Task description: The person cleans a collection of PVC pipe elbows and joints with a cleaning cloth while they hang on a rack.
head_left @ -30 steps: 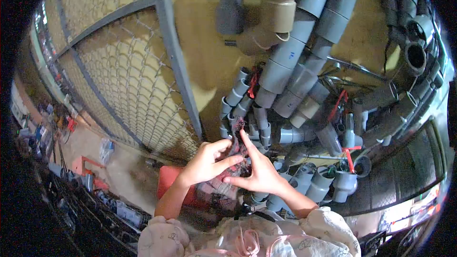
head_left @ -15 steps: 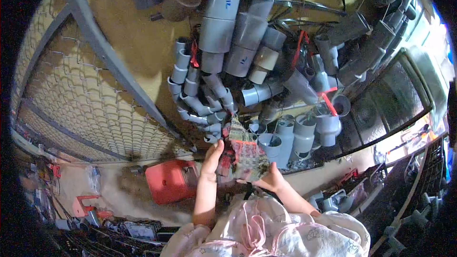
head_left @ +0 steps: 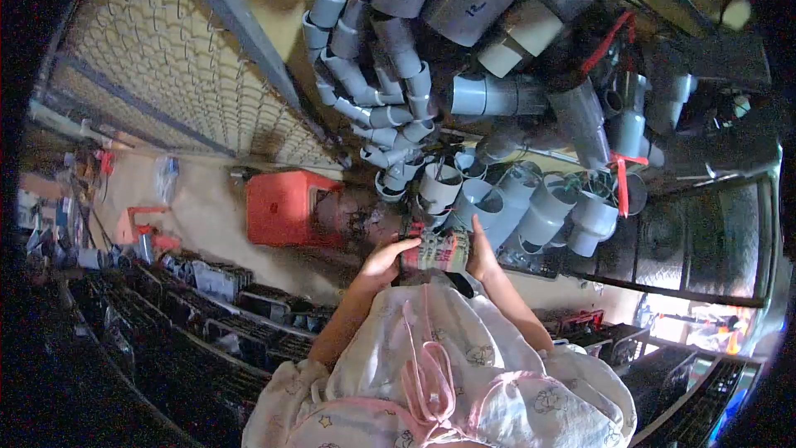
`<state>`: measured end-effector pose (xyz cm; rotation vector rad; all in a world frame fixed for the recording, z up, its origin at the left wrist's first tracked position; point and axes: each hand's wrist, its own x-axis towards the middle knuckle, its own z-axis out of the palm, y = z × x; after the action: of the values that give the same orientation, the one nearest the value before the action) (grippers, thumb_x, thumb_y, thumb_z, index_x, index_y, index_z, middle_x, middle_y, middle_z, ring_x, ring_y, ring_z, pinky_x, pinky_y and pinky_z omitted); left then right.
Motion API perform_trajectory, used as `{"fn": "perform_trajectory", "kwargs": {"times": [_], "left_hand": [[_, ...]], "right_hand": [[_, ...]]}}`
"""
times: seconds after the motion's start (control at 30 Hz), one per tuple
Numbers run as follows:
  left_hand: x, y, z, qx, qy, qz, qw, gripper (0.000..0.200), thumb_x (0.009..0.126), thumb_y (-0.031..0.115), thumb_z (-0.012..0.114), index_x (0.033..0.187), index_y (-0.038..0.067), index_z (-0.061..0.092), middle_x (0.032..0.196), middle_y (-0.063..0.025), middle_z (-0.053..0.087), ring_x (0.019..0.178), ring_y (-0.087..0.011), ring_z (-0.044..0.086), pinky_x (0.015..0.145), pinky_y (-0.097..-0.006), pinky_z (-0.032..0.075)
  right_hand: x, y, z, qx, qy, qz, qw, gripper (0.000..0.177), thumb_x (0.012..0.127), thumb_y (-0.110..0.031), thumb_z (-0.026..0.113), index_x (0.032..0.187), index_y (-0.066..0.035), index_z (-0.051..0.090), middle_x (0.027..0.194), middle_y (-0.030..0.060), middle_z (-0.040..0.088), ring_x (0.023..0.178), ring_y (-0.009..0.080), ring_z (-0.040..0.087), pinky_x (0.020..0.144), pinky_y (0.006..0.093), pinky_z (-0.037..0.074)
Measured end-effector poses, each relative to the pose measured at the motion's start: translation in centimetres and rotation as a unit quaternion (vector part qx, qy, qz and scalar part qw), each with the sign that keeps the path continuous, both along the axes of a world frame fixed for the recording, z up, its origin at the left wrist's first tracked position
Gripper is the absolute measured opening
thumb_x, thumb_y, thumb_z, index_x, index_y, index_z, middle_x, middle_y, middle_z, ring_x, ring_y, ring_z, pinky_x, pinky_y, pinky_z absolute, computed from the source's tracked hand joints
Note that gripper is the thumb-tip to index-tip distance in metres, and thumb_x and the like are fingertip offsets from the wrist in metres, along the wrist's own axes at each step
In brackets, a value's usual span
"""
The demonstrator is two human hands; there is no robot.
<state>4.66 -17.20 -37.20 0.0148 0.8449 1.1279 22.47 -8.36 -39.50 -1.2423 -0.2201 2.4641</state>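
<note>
Between my two hands is a patterned, woven-looking piece of cloth [head_left: 438,250] in red, green and beige. Close to my body, in front of the white, pink-trimmed garment, it looks bunched or folded. My left hand [head_left: 386,260] grips its left side, with the thumb lying over the top. My right hand [head_left: 482,259] is closed against its right side, thumb pointing up and the other fingers mostly hidden. Just beyond the cloth hang grey pipe fittings [head_left: 482,206] and a paler cup-shaped fitting [head_left: 439,189].
A red plastic stool [head_left: 278,209] stands on the floor to the left. Strings of grey elbow fittings [head_left: 352,75] hang ahead, beside a chain-link mesh panel [head_left: 182,50]. Dark racks [head_left: 157,323] line the lower left. A dark glazed panel [head_left: 705,232] is at right.
The cloth has come down toward my body and looks more compact; earlier it stretched upward to a point. My hands came with it. The view has shifted, so the hanging fittings appear nearer.
</note>
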Motion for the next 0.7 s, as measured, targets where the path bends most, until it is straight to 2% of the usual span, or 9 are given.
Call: {"fn": "perform_trajectory", "kwargs": {"times": [0.2, 0.27, 0.37, 0.4, 0.43, 0.5, 0.57, 0.63, 0.7], "left_hand": [[0.2, 0.0, 2.4, 0.106, 0.245, 0.037, 0.963, 0.022, 0.075, 0.006, 0.06, 0.097, 0.002, 0.056, 0.09, -0.0041, 0.059, 0.078, -0.0151, 0.057, 0.072, -0.0287, 0.045], [-0.1, 0.3, 4.6, 0.112, 0.331, 0.038, 0.936, 0.018, 0.074, 0.01, 0.063, 0.09, 0.002, 0.06, 0.084, -0.0046, 0.061, 0.073, -0.0146, 0.057, 0.067, -0.027, 0.045], [-0.3, 0.7, 9.8, 0.111, 0.585, 0.026, 0.803, 0.022, 0.069, 0.013, 0.067, 0.088, 0.002, 0.061, 0.084, -0.0079, 0.059, 0.074, -0.0154, 0.056, 0.066, -0.029, 0.043], [0.0, 1.0, 11.3, 0.167, 0.764, 0.085, 0.618, 0.022, 0.064, 0.014, 0.07, 0.08, 0.002, 0.061, 0.089, -0.0118, 0.054, 0.083, -0.0187, 0.052, 0.07, -0.0307, 0.041], [0.6, 1.2, 12.4, 0.17, 0.799, 0.136, 0.561, 0.019, 0.061, 0.014, 0.072, 0.07, 0.003, 0.058, 0.096, -0.0127, 0.05, 0.091, -0.025, 0.046, 0.076, -0.0331, 0.038], [2.0, 1.5, 15.0, 0.195, 0.715, 0.231, 0.631, 0.022, 0.059, 0.012, 0.071, 0.06, 0.002, 0.052, 0.102, -0.0135, 0.048, 0.095, -0.0294, 0.043, 0.08, -0.0364, 0.035], [1.1, 1.2, 17.6, 0.318, 0.779, 0.15, 0.519, 0.026, 0.06, 0.013, 0.069, 0.057, 0.001, 0.046, 0.102, -0.0144, 0.05, 0.097, -0.0308, 0.043, 0.083, -0.0396, 0.035], [1.4, 1.9, 16.8, 0.442, 0.586, 0.195, 0.65, 0.033, 0.066, 0.017, 0.065, 0.053, -0.001, 0.04, 0.092, -0.0161, 0.057, 0.088, -0.0317, 0.052, 0.078, -0.0389, 0.04], [2.4, 1.4, 17.1, 0.428, 0.44, 0.129, 0.779, 0.027, 0.068, 0.017, 0.064, 0.059, -0.003, 0.049, 0.092, -0.0167, 0.058, 0.081, -0.0285, 0.055, 0.074, -0.035, 0.043]], "right_hand": [[1.2, 1.6, 4.0, 0.282, -0.069, 0.107, 0.951, 0.028, 0.075, -0.011, 0.059, 0.102, -0.002, 0.054, 0.109, 0.0091, 0.049, 0.098, 0.0185, 0.046, 0.086, 0.0308, 0.035], [1.6, 2.4, 6.2, 0.54, -0.142, 0.123, 0.82, 0.023, 0.071, -0.01, 0.063, 0.092, -0.003, 0.059, 0.111, 0.0095, 0.047, 0.101, 0.0193, 0.044, 0.087, 0.0303, 0.033], [1.8, 3.0, 11.0, 0.708, -0.257, 0.081, 0.652, 0.018, 0.057, -0.017, 0.073, 0.059, -0.003, 0.061, 0.12, 0.0137, 0.041, 0.111, 0.031, 0.035, 0.093, 0.041, 0.024], [1.8, 3.0, 13.3, 0.761, -0.267, 0.072, 0.586, 0.02, 0.055, -0.017, 0.074, 0.055, -0.003, 0.059, 0.121, 0.0141, 0.041, 0.113, 0.0309, 0.033, 0.094, 0.0426, 0.023], [2.0, 3.1, 15.3, 0.809, -0.276, 0.062, 0.515, 0.022, 0.053, -0.017, 0.075, 0.051, -0.003, 0.058, 0.121, 0.0146, 0.041, 0.116, 0.0309, 0.03, 0.094, 0.0443, 0.021], [2.8, 3.5, 17.8, 0.846, -0.161, 0.055, 0.505, 0.026, 0.055, -0.014, 0.073, 0.048, 0.0, 0.052, 0.097, 0.0142, 0.057, 0.101, 0.0318, 0.046, 0.088, 0.0444, 0.03], [4.0, 3.1, 17.9, 0.73, 0.022, 0.04, 0.682, 0.032, 0.062, -0.014, 0.07, 0.049, 0.001, 0.046, 0.079, 0.0161, 0.058, 0.076, 0.0294, 0.055, 0.074, 0.0403, 0.041], [4.0, 2.3, 17.9, 0.576, 0.152, -0.069, 0.801, 0.034, 0.07, -0.015, 0.066, 0.051, 0.001, 0.042, 0.067, 0.0169, 0.055, 0.06, 0.0245, 0.054, 0.063, 0.0356, 0.044], [3.8, 2.4, 16.0, 0.473, 0.286, -0.099, 0.827, 0.031, 0.068, -0.022, 0.068, 0.076, -0.001, 0.046, 0.082, 0.0144, 0.054, 0.072, 0.0223, 0.053, 0.067, 0.0359, 0.043]]}}
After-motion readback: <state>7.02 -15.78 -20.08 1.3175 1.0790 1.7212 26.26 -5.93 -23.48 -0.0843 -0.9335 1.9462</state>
